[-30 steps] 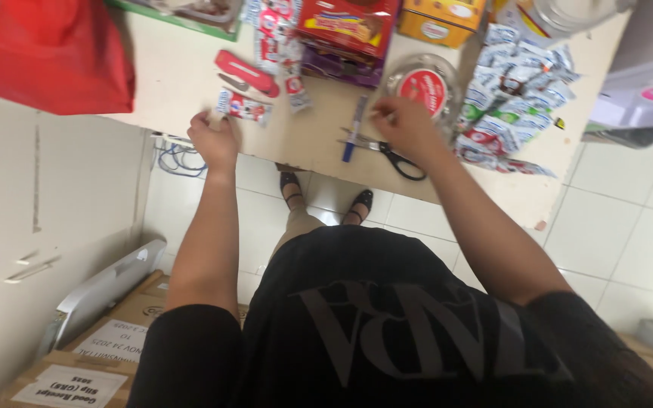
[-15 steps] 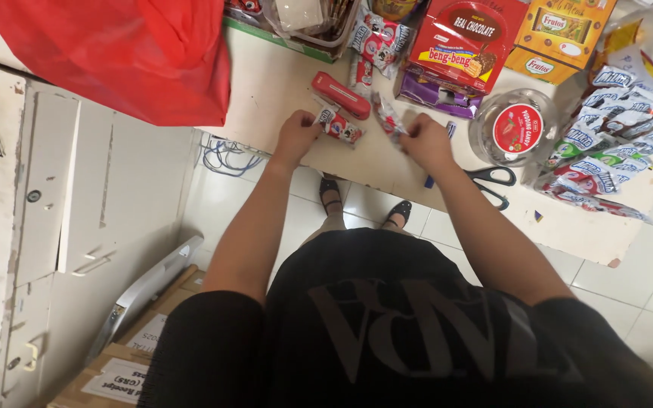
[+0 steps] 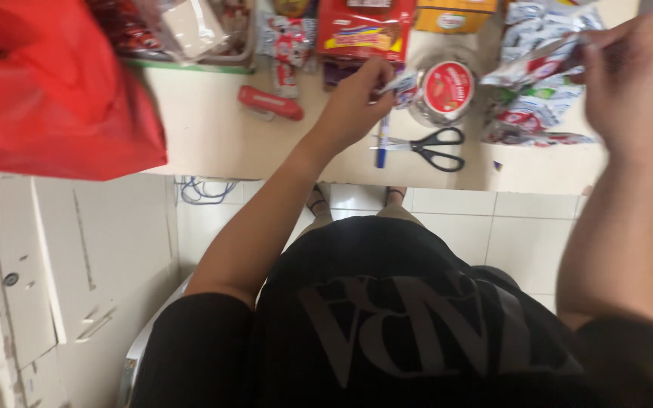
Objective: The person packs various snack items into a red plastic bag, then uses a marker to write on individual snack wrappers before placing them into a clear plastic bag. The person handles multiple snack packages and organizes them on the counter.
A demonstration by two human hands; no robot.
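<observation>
Motion blurs the sachets, so we cannot count the heap [image 3: 542,98] at upper right. Our left hand [image 3: 353,98] pinches one small sachet [image 3: 402,83] at upper centre; our right hand [image 3: 629,72] grips a sachet strip [image 3: 538,64]. We see one red-lidded jar [image 3: 444,91], one scissors [image 3: 432,147], one red bag [image 3: 47,91] at left, cut off.

A red rectangular box [image 3: 363,30] stands beside a round red-labelled tub [image 3: 446,89] and blue-white sachets [image 3: 542,45].
</observation>
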